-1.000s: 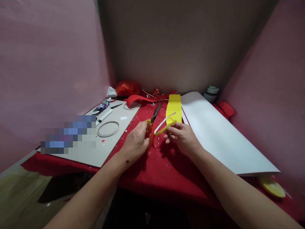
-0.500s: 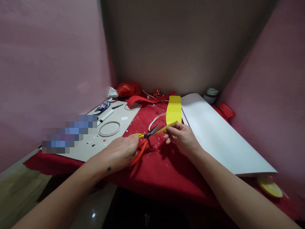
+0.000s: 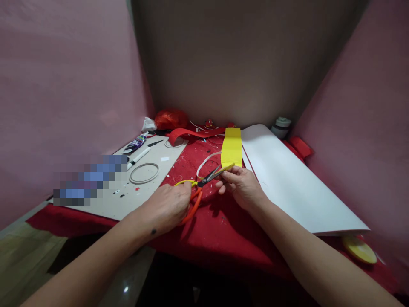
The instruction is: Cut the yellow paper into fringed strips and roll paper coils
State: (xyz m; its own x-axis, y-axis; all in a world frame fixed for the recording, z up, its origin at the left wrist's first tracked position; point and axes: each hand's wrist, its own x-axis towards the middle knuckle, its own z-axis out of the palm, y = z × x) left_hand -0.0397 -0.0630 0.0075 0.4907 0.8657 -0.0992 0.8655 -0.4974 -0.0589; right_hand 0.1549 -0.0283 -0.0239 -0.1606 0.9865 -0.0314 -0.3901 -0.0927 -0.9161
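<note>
Above red table (image 3: 217, 238): left hand (image 3: 169, 205) grip closed on scissors (image 3: 209, 177), right hand (image 3: 242, 186) pinches yellow strip (image 3: 228, 167); best hold it taut, snip short.

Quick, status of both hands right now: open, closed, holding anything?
Left hand: closed on the orange-handled scissors.
Right hand: closed, pinching one end of the yellow strip.
</note>
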